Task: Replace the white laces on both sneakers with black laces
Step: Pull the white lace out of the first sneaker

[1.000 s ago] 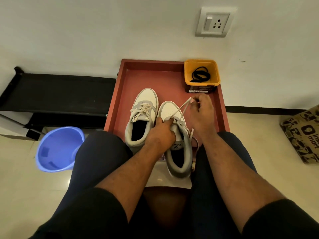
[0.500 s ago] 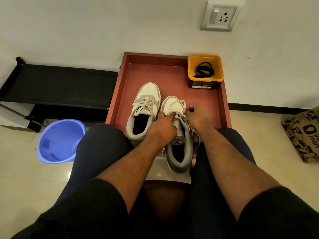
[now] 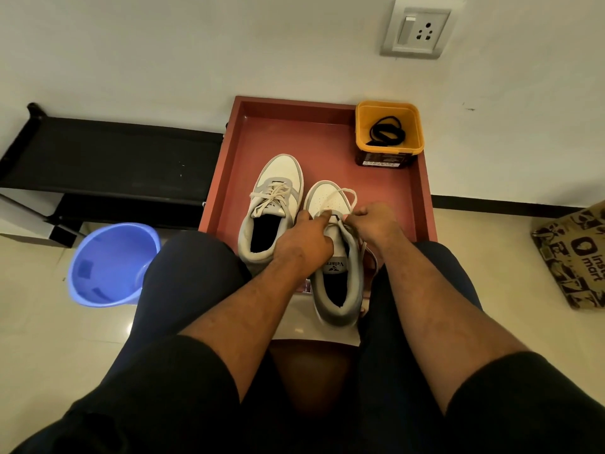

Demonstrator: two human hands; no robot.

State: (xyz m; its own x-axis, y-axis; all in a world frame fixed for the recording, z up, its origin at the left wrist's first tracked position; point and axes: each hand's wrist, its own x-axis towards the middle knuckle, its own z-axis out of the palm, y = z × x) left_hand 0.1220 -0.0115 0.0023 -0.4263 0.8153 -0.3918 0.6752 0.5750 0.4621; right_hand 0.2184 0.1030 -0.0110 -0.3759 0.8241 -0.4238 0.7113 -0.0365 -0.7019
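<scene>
Right hand (image 3: 376, 224): the fingers are curled and pinch the white lace (image 3: 347, 194) of the right sneaker (image 3: 337, 267) at the lowest eyelets. From the pinch, the lace rises in a loose loop over the toe cap.

Left hand (image 3: 304, 247): it rests on the tongue area of the same sneaker. The fingers are curled over the upper and grip it, with the index finger extended toward the lowest eyelet, touching the lace there.

The right sneaker lies toe toward the wall, with its heel overhanging the near edge of the red tray (image 3: 229, 178). Its upper eyelets appear unlaced; the tongue label is visible just behind the left hand.

The left sneaker (image 3: 271, 208) stands just beside it on the tray, toe toward the wall, with its own white lace fully threaded and tied.

A yellow container (image 3: 388, 108) stands in the far right corner of the tray. The black laces (image 3: 388, 131) lie coiled inside it, well apart from both sneakers.

Surroundings: a blue plastic tub (image 3: 111, 263) stands on the floor at left, beside a black shelf (image 3: 108, 155). A printed paper bag (image 3: 573, 257) lies at right. A wall socket (image 3: 417, 27) is mounted above the tray.
</scene>
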